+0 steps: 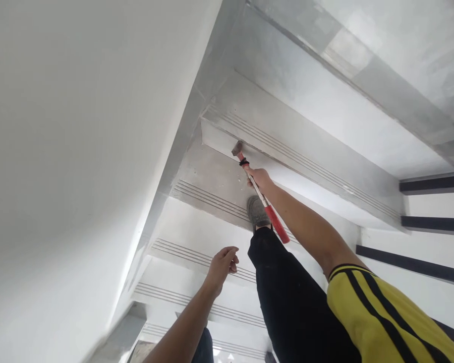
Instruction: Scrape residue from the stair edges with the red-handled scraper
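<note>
The work in hand looks like chipping or tapping at a stair — the right hand (pixel 259 179) has a hammer (pixel 258 193) out at arm's length, its dark metal head (pixel 237 148) at about eleven o'clock from the knuckles and set against the white riser just under the grooved nosing of a grey stair tread (pixel 287 141). The fingers of that hand are clenched round the shaft high up, near the head, so the red grip end (pixel 278 225) sticks out behind the wrist toward five o'clock, over the grey shoe (pixel 257 212) planted on the tread below. Judging by that choked-up hold, the strokes are short and controlled; the next one would call for keeping the head aimed at the same seam under the nosing and clear of the shoe. The left hand (pixel 222 264) hangs free at seven o'clock from the hammer, well apart from it — its fingers loosely curled, holding nothing and touching nothing. A black trouser leg (pixel 287 297) runs between the two arms, and a yellow sleeve with black stripes (pixel 378 312) covers the right upper arm.
</note>
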`<state>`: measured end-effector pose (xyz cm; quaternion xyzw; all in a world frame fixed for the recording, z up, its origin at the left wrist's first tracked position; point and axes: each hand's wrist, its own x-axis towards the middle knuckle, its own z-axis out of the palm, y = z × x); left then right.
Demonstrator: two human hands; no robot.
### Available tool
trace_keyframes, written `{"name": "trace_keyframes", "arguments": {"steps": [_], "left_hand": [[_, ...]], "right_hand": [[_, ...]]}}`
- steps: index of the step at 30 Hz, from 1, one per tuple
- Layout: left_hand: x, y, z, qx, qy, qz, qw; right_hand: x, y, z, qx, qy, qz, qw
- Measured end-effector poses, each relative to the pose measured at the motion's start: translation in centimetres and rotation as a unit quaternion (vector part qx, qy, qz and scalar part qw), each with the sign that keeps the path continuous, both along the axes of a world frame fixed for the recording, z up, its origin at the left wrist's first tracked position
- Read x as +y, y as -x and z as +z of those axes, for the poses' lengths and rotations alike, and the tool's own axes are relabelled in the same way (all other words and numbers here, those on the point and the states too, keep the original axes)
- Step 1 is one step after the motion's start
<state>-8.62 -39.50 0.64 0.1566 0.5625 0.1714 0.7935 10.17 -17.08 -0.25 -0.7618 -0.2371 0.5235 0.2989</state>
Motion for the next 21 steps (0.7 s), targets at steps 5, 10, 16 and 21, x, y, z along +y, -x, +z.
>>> {"name": "trace_keyframes", "arguments": {"steps": [5, 10, 16, 21], "left_hand": [[0.5, 1.2, -0.5, 0.006, 0.001, 0.029, 1.0], [-0.6, 1.7, -1.2, 0.002, 0.027, 0.05, 0.998], [-0.4, 1.5, -0.7, 0.007, 0.027, 0.04, 0.999], [0.1, 1.5, -0.6, 0.005, 0.022, 0.038, 0.999]], "right_hand": [[-7.2, -7.4, -0.6, 0.04, -0.055, -0.053, 0.996], [-10.3, -10.0, -0.8, 0.064, -0.086, -0.102, 0.989], [-6.9, -7.3, -0.8, 0.061, -0.055, -0.055, 0.995], [-9.3, -9.6, -0.1, 0.069, -0.055, -0.097, 0.991]]}}
